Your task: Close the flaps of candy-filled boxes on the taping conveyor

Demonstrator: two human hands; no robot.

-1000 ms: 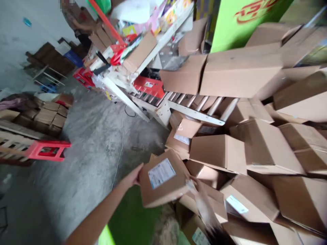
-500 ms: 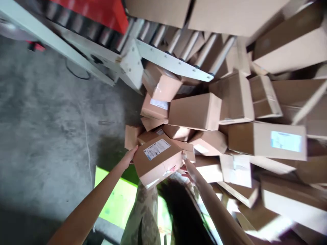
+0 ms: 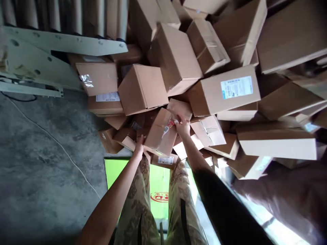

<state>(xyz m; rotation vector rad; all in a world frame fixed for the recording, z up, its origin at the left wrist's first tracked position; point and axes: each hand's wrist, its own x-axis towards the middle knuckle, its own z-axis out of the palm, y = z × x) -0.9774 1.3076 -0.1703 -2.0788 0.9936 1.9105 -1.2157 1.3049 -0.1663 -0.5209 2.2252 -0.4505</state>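
Observation:
Between my hands is a small brown cardboard box [image 3: 159,134], tilted over the heap of cartons. A strip of clear tape and a red-and-white sticker mark its upward face. My left hand [image 3: 139,148] grips the lower left corner, thumb along the edge. At the upper right edge, my right hand [image 3: 183,126] holds the box near the sticker, with its fingers bent over the side. The undersides of both grips are hidden. Just below the held box, a labelled carton [image 3: 165,160] lies close to my knees.
Brown cartons [image 3: 176,59] lie jumbled ahead and to the right. A roller conveyor [image 3: 76,44] ends at the upper left, above grey concrete floor [image 3: 63,149] with a thin cord. A bright green panel [image 3: 158,183] lies beneath my legs. Dark fabric [image 3: 288,200] shows at lower right.
My view has swung right, towards the heap. The box in my hands has turned: its white-labelled face no longer shows, and the taped side with the red sticker faces up.

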